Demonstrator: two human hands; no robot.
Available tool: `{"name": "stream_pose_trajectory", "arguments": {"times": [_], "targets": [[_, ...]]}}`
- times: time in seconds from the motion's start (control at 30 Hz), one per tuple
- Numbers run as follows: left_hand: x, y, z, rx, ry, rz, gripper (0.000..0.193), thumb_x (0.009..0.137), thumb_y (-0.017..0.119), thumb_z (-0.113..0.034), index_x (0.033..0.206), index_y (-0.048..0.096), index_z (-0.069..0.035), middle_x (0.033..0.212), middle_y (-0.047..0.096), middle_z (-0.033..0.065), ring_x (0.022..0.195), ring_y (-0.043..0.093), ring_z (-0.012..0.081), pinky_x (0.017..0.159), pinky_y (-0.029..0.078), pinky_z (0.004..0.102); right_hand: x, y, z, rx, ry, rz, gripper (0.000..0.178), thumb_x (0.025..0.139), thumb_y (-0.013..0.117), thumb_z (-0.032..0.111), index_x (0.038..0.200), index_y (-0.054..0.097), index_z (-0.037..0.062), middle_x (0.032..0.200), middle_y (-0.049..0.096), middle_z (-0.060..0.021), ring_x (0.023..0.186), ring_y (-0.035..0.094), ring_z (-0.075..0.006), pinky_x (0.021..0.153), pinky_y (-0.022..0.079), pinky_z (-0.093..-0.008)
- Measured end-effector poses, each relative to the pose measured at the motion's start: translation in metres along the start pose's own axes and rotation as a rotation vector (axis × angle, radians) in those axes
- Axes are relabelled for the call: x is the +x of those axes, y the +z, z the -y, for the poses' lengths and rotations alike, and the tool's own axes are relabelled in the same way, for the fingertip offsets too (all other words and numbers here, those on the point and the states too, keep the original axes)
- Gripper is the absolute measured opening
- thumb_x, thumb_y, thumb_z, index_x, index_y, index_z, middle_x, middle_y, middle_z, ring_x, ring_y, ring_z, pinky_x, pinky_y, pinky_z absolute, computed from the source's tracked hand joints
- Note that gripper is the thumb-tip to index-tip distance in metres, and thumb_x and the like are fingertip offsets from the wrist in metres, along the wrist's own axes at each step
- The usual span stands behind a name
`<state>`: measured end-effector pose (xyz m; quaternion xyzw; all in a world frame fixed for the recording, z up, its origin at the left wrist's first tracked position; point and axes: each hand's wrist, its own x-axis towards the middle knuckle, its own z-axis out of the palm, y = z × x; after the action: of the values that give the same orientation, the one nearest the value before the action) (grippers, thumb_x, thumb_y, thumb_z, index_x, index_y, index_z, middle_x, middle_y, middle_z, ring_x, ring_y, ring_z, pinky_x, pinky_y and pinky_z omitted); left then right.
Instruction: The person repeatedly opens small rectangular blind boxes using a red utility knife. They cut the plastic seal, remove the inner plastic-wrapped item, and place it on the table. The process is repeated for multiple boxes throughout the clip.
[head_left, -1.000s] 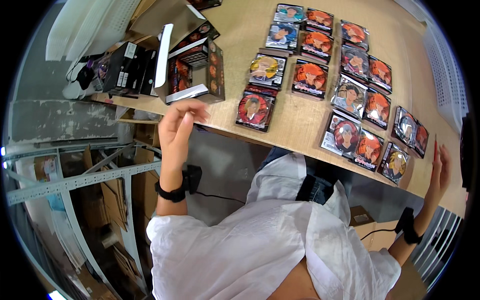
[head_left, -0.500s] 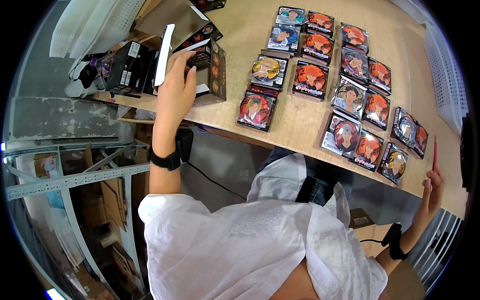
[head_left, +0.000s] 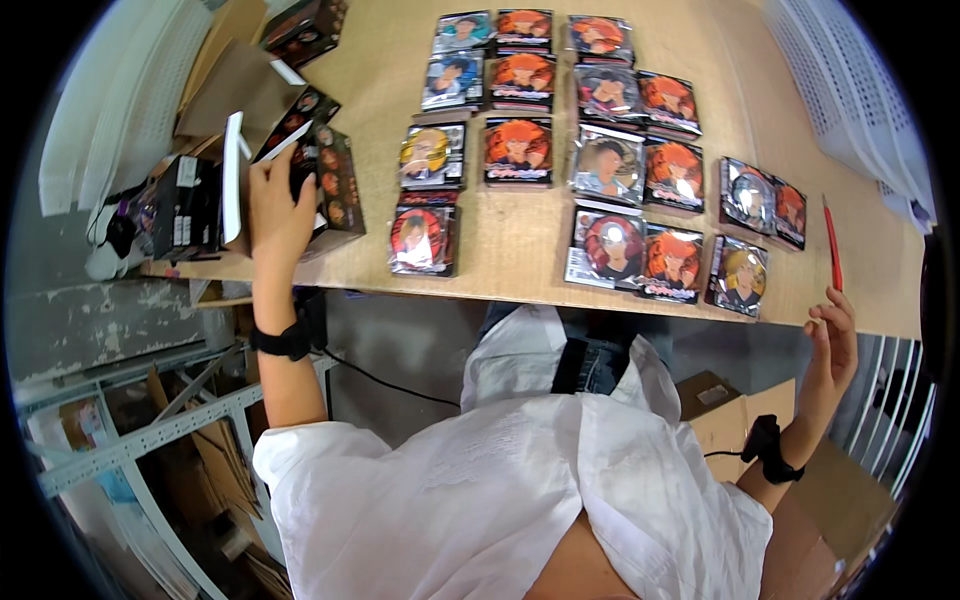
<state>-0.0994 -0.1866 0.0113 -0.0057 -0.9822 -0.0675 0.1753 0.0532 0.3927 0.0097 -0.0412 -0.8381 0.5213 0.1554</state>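
My left hand (head_left: 283,215) reaches over an open black carton (head_left: 340,185) at the table's left edge. Its thumb is spread from its fingers, which lie over the opening beside a raised white-edged flap (head_left: 233,175). No item shows between them, though some fingertips are partly hidden. My right hand (head_left: 832,335) is at the table's front right edge, fingers loosely bent and apart. A slim red pen-like tool (head_left: 833,245) lies on the table, its near end by my fingertips. Between the hands stand stacks of small black boxes (head_left: 518,152), many topped with wrapped round badges (head_left: 612,245) showing cartoon characters.
White perforated baskets (head_left: 850,110) stand along the right side, with more white bins (head_left: 110,110) at the far left. Another dark box (head_left: 305,30) sits behind the open carton. A metal shelf frame (head_left: 150,430) and cardboard boxes (head_left: 745,420) are below table level.
My view has shifted, so the table and stacks appear further left and more level. My left hand stays at the open carton; my right hand stays near the red tool.
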Motion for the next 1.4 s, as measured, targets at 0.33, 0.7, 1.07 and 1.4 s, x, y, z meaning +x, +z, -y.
{"name": "stream_pose_trajectory", "arguments": {"times": [0.33, 0.7, 1.07, 1.4], "targets": [[0.006, 0.000, -0.013, -0.004, -0.075, 0.030, 0.036, 0.075, 0.067, -0.005, 0.110, 0.061, -0.005, 0.112, 0.051, 0.0155, 0.103, 0.053, 0.0326, 0.088, 0.044, 0.0379, -0.004, 0.005, 0.005, 0.080, 0.004, -0.020, 0.016, 0.089, 0.052, 0.001, 0.102, 0.060, -0.0010, 0.125, 0.049, -0.0137, 0.084, 0.051, -0.0098, 0.075, 0.042, -0.0245], [-0.011, -0.018, -0.015, 0.023, 0.054, -0.302, 0.025, 0.089, 0.059, -0.008, 0.114, 0.060, -0.006, 0.115, 0.050, 0.0110, 0.090, 0.057, 0.0207, 0.078, 0.049, 0.0318, -0.010, 0.007, 0.000, 0.122, 0.048, -0.011, 0.015, 0.089, 0.052, 0.003, 0.102, 0.059, -0.0010, 0.126, 0.048, -0.0133, 0.087, 0.052, -0.0106, 0.075, 0.042, -0.0248], [-0.035, -0.047, -0.028, -0.729, -0.030, -0.259, 0.019, 0.090, 0.054, 0.001, 0.109, 0.053, 0.000, 0.132, 0.046, 0.0168, 0.111, 0.052, 0.0192, 0.096, 0.040, 0.0316, -0.001, 0.030, 0.019, 0.152, -0.012, 0.081, 0.014, 0.089, 0.053, 0.002, 0.101, 0.059, -0.0009, 0.124, 0.048, -0.0138, 0.086, 0.050, -0.0111, 0.078, 0.042, -0.0260], [-0.086, -0.045, -0.129, -1.399, 0.165, 0.243, 0.033, 0.073, 0.072, -0.004, 0.101, 0.054, -0.006, 0.123, 0.047, 0.0176, 0.097, 0.055, 0.0190, 0.087, 0.045, 0.0323, 0.013, 0.133, 0.081, 0.318, -0.334, 0.661, 0.034, 0.077, 0.070, 0.009, 0.109, 0.061, -0.0003, 0.110, 0.056, -0.0135, 0.075, 0.058, -0.0149, 0.064, 0.048, -0.0270]]}}
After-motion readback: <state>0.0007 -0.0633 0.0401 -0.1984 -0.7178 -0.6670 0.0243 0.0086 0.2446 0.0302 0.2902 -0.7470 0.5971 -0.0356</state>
